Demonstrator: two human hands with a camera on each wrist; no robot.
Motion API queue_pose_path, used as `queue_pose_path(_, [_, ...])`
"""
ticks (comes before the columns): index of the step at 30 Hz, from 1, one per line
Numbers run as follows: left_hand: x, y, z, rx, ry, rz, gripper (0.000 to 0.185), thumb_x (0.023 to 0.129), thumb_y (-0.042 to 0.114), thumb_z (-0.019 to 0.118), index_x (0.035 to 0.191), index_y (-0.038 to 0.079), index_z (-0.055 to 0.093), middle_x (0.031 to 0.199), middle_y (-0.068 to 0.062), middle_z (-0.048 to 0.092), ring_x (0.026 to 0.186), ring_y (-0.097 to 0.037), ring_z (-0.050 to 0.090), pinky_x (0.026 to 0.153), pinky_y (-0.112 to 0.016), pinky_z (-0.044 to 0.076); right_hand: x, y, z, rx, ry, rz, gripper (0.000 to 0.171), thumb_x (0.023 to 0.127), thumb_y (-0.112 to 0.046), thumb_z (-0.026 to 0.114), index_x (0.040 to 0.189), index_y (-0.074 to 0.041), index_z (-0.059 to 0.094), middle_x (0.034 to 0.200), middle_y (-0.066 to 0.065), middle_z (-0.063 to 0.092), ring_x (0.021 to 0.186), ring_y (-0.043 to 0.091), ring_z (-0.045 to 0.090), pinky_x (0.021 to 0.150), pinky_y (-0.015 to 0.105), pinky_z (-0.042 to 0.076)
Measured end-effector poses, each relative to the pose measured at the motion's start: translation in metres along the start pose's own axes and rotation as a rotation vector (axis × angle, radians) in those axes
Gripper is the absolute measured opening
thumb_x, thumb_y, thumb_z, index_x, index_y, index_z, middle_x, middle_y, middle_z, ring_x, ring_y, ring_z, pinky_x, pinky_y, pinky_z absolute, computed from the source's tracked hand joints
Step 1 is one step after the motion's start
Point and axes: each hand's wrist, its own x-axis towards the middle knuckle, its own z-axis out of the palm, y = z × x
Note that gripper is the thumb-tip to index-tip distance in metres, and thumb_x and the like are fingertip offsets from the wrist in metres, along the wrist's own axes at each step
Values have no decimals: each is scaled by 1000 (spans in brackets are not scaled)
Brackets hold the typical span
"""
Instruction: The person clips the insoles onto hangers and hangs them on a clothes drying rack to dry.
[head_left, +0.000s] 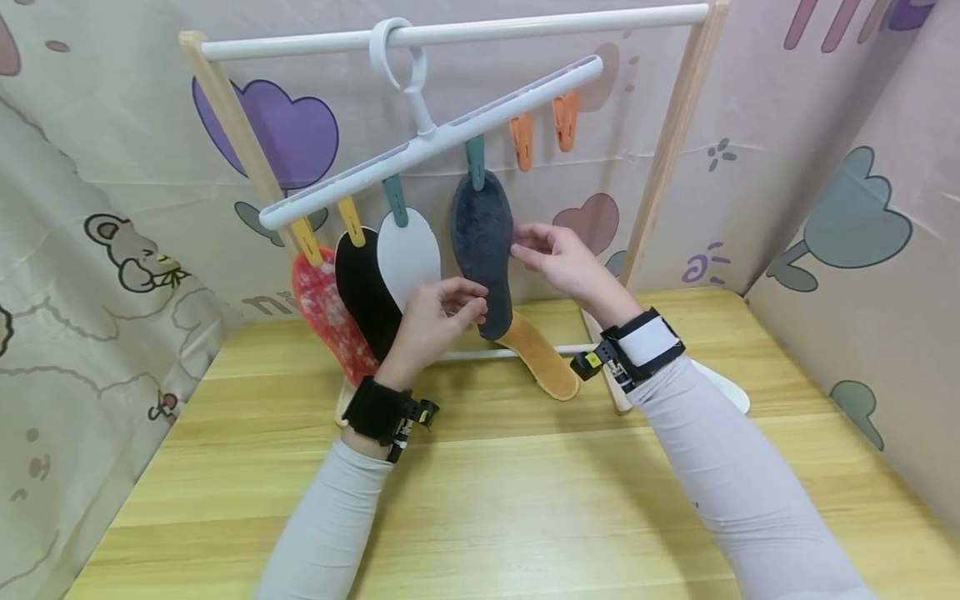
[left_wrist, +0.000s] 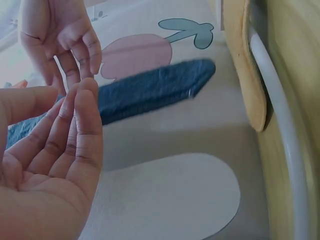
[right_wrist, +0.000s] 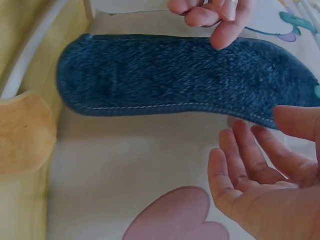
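Since the red insole [head_left: 333, 317], the black insole [head_left: 366, 287] and the white insole [head_left: 408, 250] all hang toward the left end of the hanger [head_left: 510, 107], that end probably dips under their weight, while the right end—bearing only unloaded orange pegs [head_left: 521, 142]—rides high. The dark blue insole [head_left: 482, 242] hangs near upright, just right of the hook, its upper end nipped by a green peg [head_left: 476, 162]. Pinned at one spot, it likely swings and twists easily, which would explain a hand at each long edge. Below it, a tan insole [head_left: 543, 358] slants by the lower rail [head_left: 472, 355], near the back edge of the bench [head_left: 510, 500].

The left hand [head_left: 442, 317] reaches up to the blue insole's lower left edge, fingers softly bent and close together, thumb apart from them. The right hand [head_left: 561, 262] sits higher at the right edge, palm toward its wrist camera, thumb and slightly spread fingers apart. Neither looks clamped on the insole—whether the fingertips touch it, I cannot tell.
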Motion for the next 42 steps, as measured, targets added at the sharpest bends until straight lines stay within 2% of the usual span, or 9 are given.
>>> queue_pose_path(4, [0, -2, 7, -1, -17, -9, 20, 103, 3, 70, 119, -8, 74, 99, -22, 79, 89, -40, 79, 73, -18, 61, 0, 11, 0, 5, -21, 3, 45, 113, -16, 55, 155, 0, 52, 152, 23, 61, 143, 33, 58, 122, 47, 46])
queue_pose_path(9, [0, -4, 15, 10, -26, -26, 19, 103, 5, 71, 118, -4, 76, 97, -19, 79, 82, -26, 78, 73, -21, 62, -3, 21, -1, -3, -43, 28, 46, 113, -17, 55, 156, -1, 52, 155, 23, 59, 144, 33, 56, 122, 49, 45])
queue_pose_path(12, [0, -5, 20, 17, -25, -31, 17, 102, 6, 72, 117, -2, 77, 97, -18, 80, 79, -21, 77, 72, -21, 61, -3, 27, -2, -35, -44, 45, 45, 112, -18, 56, 154, 0, 54, 152, 22, 61, 138, 32, 58, 117, 47, 49])
queue_pose_path(18, [2, -12, 28, 4, -32, -48, 16, 101, 4, 71, 115, -3, 76, 97, -20, 80, 83, -32, 78, 67, -19, 55, -3, 40, -3, -115, -58, 87, 45, 112, -20, 57, 151, 2, 56, 148, 24, 63, 129, 31, 60, 106, 41, 51])
queue_pose_path(23, [1, -18, 33, -28, -45, -109, 17, 102, 5, 70, 116, -3, 76, 98, -22, 79, 87, -40, 77, 65, -18, 55, -3, 51, -3, -179, -100, 107, 47, 112, -20, 55, 150, 7, 55, 149, 28, 61, 138, 38, 59, 115, 52, 50])
queue_pose_path(27, [0, -21, 37, -25, -52, -146, 17, 102, 6, 70, 116, -3, 76, 99, -24, 78, 91, -46, 76, 67, -18, 57, -2, 62, -1, -223, -117, 128, 45, 112, -19, 55, 147, 9, 58, 147, 28, 63, 137, 42, 61, 116, 55, 50])
queue_pose_path(29, [0, -23, 38, -12, -51, -160, 17, 102, 7, 71, 116, -2, 76, 98, -23, 78, 88, -42, 76, 67, -18, 57, -2, 66, 0, -240, -123, 138, 44, 111, -19, 56, 144, 10, 60, 143, 29, 65, 133, 43, 64, 114, 55, 51])
queue_pose_path(34, [1, -29, 42, 28, -54, -195, 18, 103, 10, 72, 115, -1, 77, 93, -15, 78, 77, -22, 74, 65, -20, 56, -3, 74, 2, -280, -151, 187, 42, 111, -20, 57, 140, 8, 64, 138, 29, 68, 124, 43, 68, 113, 56, 51])
queue_pose_path(42, [3, -37, 47, 26, -77, -242, 21, 103, 9, 70, 118, -7, 75, 95, -18, 79, 82, -29, 77, 65, -20, 57, 0, 87, 7, -353, -208, 249, 45, 110, -25, 57, 142, 7, 62, 135, 29, 69, 122, 40, 68, 113, 55, 51])
